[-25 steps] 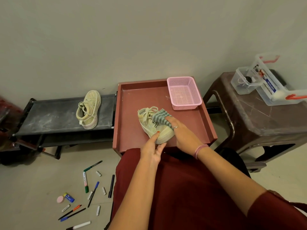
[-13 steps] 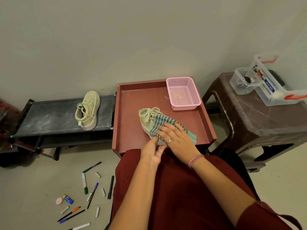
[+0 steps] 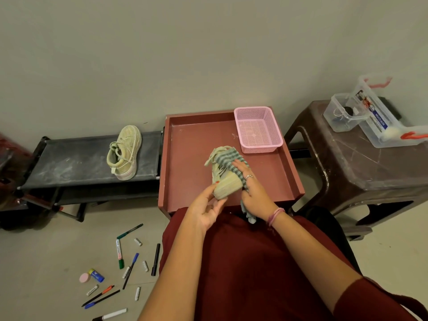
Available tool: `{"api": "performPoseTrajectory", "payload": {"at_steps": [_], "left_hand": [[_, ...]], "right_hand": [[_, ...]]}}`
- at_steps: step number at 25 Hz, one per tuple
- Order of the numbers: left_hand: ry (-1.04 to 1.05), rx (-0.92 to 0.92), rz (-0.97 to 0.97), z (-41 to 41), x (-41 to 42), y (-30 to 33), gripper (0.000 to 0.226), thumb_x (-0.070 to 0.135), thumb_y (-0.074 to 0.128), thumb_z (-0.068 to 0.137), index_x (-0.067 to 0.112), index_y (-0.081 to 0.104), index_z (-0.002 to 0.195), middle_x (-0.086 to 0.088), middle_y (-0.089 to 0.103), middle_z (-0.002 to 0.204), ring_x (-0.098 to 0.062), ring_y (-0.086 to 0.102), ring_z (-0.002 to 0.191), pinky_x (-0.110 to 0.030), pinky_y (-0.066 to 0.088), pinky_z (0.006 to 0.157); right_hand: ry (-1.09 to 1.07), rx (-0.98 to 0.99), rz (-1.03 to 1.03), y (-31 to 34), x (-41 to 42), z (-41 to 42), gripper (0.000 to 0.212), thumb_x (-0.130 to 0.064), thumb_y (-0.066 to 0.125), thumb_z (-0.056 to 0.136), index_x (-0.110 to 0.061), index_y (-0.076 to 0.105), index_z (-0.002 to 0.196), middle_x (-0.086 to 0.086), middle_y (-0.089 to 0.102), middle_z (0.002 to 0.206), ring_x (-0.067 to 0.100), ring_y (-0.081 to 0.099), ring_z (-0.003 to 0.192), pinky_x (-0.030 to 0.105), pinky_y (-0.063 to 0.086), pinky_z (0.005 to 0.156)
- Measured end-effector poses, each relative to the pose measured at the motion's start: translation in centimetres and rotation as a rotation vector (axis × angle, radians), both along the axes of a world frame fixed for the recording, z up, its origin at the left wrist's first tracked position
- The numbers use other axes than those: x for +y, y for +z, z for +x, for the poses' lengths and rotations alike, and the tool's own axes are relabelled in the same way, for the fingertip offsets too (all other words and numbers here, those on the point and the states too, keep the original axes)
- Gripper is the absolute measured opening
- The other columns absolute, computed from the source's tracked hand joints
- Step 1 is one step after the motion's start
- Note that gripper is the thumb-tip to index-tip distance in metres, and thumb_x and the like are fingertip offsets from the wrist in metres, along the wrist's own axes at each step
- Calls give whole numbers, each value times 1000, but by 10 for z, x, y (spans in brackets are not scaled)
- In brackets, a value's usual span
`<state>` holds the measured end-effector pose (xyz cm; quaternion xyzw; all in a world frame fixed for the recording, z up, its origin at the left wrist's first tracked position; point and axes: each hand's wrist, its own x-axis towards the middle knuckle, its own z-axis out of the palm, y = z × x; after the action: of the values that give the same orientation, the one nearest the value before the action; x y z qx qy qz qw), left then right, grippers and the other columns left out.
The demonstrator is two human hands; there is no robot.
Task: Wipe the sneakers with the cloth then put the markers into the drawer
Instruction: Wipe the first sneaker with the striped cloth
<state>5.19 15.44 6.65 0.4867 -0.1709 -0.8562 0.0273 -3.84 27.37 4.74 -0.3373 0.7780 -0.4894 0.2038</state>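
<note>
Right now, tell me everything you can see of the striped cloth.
The striped cloth is soft fabric with grey-green and pale stripes. It lies draped over the laced top and right side of the cream sneaker in the red tray. The right hand presses it against the shoe with straight fingers. A bunched tail hangs below that hand, past the tray's near edge, over the person's dark red lap. The left hand holds the sneaker's near end, not the cloth.
</note>
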Motion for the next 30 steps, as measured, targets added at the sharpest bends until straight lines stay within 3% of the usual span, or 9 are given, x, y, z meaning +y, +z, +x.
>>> {"api": "performPoseTrajectory", "payload": {"at_steps": [2,4,8,11,15,20,23,30], "left_hand": [[48,14,-62,-2,-3,2,35,16,68,87,-1,59,116,-20,60,116,-26,61,109,-29,59,59],[58,34,-180,-2,-1,4,29,22,63,91,0,61,110,-18,63,117,-23,61,112,-29,57,71],[-11,47,-460,9,6,14,29,37,60,91,9,66,98,-10,70,107,-15,66,100,-31,52,92],[-146,-26,-658,13,9,23,24,42,72,80,20,69,90,9,70,86,-3,63,81,-22,49,72],[-153,-142,-831,12,3,15,46,52,83,61,21,73,94,8,74,90,-3,68,81,-17,46,62],[-123,-202,-952,24,-5,1,39,46,80,70,23,66,98,16,66,88,5,59,76,-7,42,54],[-129,-161,-921,26,-15,-12,36,43,77,74,21,67,100,15,68,90,7,61,75,-6,42,55],[-180,-102,-818,14,-23,-53,38,44,76,75,14,71,99,-2,75,91,-14,72,83,-26,53,70]], "right_hand": [[38,65,16,4,-3,7,82,22,35,72,-16,27,145,-5,20,151,9,13,144,21,8,119],[31,80,7,5,-5,9,81,21,35,73,-12,26,146,-5,20,151,8,12,144,21,7,118],[23,60,20,11,-18,4,77,20,36,75,-8,27,147,2,24,153,13,15,145,22,9,118],[24,64,69,13,-31,-2,77,18,36,77,-9,23,148,6,20,156,15,12,146,30,10,120],[79,165,139,2,-42,14,79,17,32,80,-15,14,151,-1,6,159,10,-1,146,28,4,119],[97,148,193,-17,-34,7,87,22,31,75,-13,4,151,-2,-1,158,12,-3,147,33,7,121],[121,85,276,-12,-42,9,86,21,31,78,-13,-3,150,3,-11,158,8,-12,142,35,3,121],[208,359,350,-12,-42,22,90,18,35,81,-20,-8,150,-6,-18,157,5,-22,139,24,-4,116]]}}
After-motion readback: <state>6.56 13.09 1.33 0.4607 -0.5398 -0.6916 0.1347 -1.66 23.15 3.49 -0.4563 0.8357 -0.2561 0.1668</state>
